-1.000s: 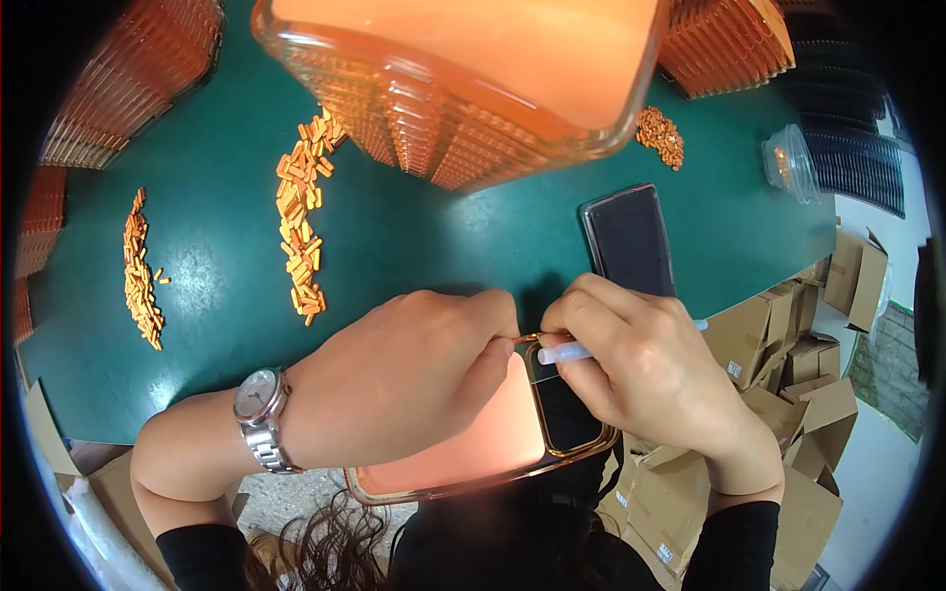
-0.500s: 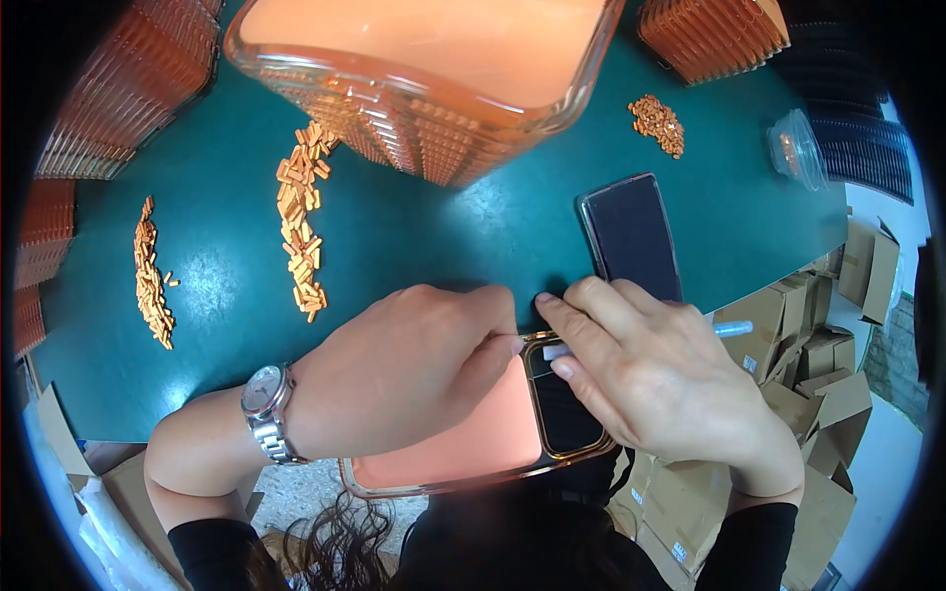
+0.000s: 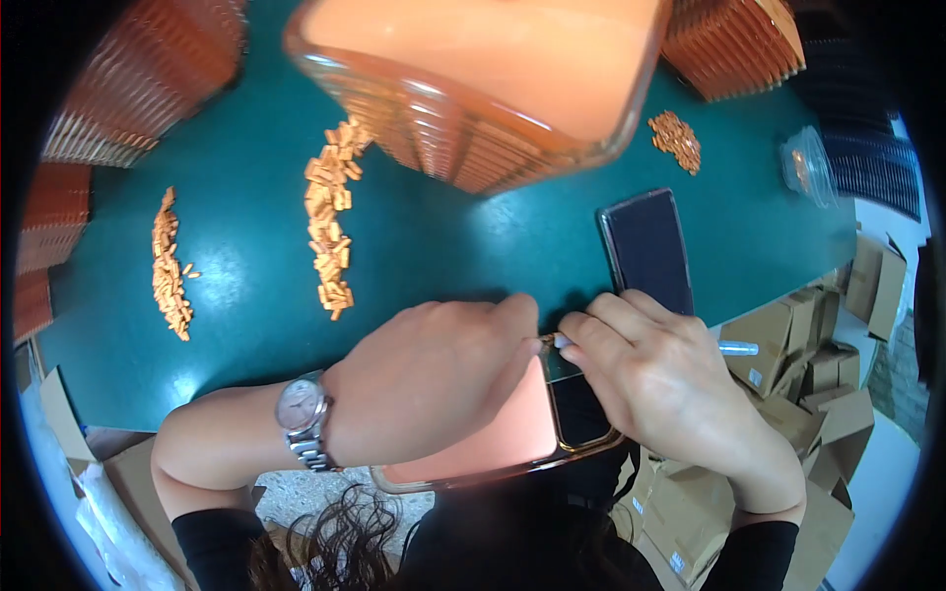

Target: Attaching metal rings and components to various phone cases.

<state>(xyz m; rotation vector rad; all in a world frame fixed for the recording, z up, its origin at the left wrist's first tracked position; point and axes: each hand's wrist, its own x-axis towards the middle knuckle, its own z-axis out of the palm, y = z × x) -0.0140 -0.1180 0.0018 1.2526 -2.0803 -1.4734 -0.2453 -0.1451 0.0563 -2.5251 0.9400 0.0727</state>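
Note:
A phone case with a peach-coloured panel and a gold-rimmed black opening is held at the near table edge. My left hand, wearing a watch, is closed over its left part, thumb and forefinger pinched at the far rim. Any small part in that pinch is hidden. Closed around a slim, pen-like tool with a pale blue clear handle, my right hand sits over the right end of the case. The tool's whitish tip meets the rim beside my left fingertips.
A tall stack of peach cases rises close in front; more stacks stand at far left and far right. Small gold pieces lie in piles. A dark smartphone lies beyond my right hand. Cardboard boxes crowd the right side.
My right hand has drawn its fingers together, and the tool's tip has gone from inside the black opening to the far rim, near my left fingertips. The whole view has shifted slightly.

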